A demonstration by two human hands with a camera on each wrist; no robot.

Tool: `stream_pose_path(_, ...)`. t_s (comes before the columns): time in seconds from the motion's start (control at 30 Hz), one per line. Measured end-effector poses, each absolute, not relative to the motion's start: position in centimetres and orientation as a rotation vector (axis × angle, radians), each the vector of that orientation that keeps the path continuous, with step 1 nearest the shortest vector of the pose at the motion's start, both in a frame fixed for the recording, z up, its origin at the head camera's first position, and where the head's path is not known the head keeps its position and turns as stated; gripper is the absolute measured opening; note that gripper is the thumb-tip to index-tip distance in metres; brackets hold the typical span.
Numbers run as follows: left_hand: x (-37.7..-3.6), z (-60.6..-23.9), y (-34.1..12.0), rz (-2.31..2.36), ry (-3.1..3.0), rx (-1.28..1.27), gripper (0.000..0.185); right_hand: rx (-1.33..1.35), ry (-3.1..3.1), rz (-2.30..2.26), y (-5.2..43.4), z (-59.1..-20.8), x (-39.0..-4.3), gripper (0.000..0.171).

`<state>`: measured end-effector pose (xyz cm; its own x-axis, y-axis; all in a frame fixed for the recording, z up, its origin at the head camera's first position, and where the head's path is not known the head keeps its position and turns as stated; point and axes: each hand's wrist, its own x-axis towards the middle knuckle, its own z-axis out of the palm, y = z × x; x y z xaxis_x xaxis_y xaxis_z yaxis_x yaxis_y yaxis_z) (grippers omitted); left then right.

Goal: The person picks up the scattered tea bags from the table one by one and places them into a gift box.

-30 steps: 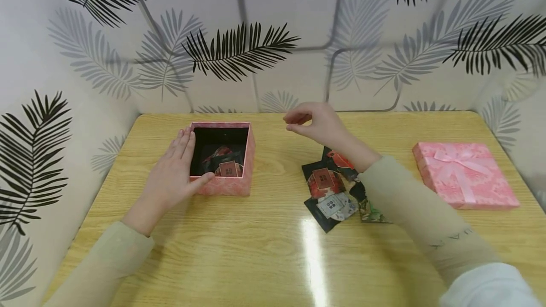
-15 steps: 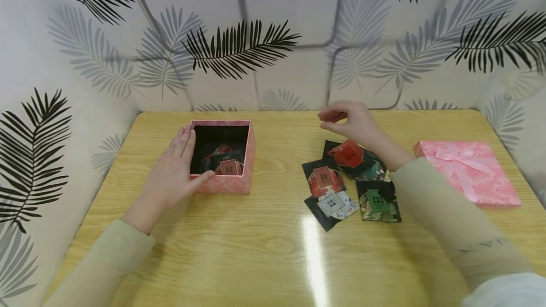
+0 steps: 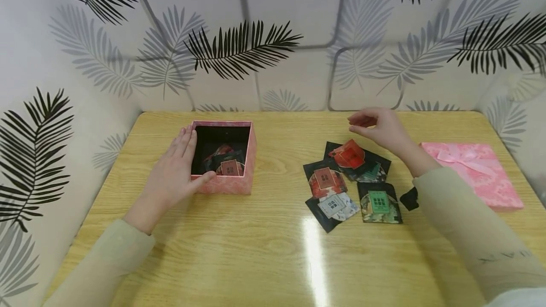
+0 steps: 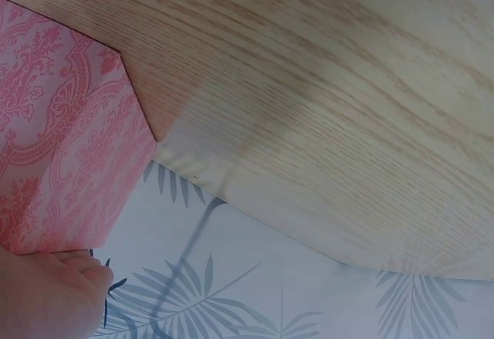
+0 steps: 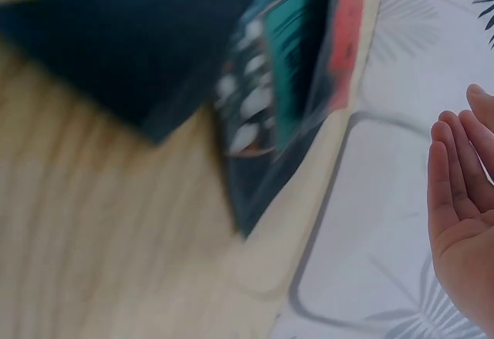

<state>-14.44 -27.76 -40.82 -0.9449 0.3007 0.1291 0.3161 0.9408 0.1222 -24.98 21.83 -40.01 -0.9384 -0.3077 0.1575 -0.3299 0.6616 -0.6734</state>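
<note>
My left hand (image 3: 170, 167) rests against the left wall of an open pink patterned box (image 3: 228, 186), fingers straight along the rim and thumb across the front edge. Inside the box lie several dark sachets (image 3: 230, 167) with reddish labels. The left wrist view shows the fingertips at the edge of the pink box (image 4: 69, 138). My right hand (image 3: 381, 127) is raised behind a group of sachets, fingers lightly bent and nothing between them. Among these are a red-labelled sachet (image 3: 350, 154), a green-labelled sachet (image 3: 379, 203) and a pale-labelled sachet (image 3: 334, 206).
A pink lid (image 3: 482, 174) with a ribbon bow lies on the right, partly behind the right forearm. A small black piece (image 3: 410, 199) sits beside the right sleeve. The wooden table (image 3: 239, 250) meets a leaf-patterned wall (image 3: 273, 60) at the back.
My right hand has moved rightward, away from the box and past the sachets, uncovering more of them. The left hand stays at the box.
</note>
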Motion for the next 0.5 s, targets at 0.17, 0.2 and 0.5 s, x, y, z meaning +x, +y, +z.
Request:
stream_pose_path(0.17,-14.3,-40.8,-27.8,-0.209,-2.988,-0.482,0.111,0.509,-2.844,1.219,23.2,-41.1,-25.1,0.03)
stream_pose_path(0.2,-14.3,-40.7,-27.8,-0.206,-2.987,-0.484,0.112,0.502,-2.844,1.224,23.4,-41.2,-25.1,0.03)
stream_pose_path(0.5,-14.3,-40.6,-27.7,-0.208,-2.999,-0.476,0.112,0.46,-2.906,1.182,24.4,-42.4,-25.4,0.032)
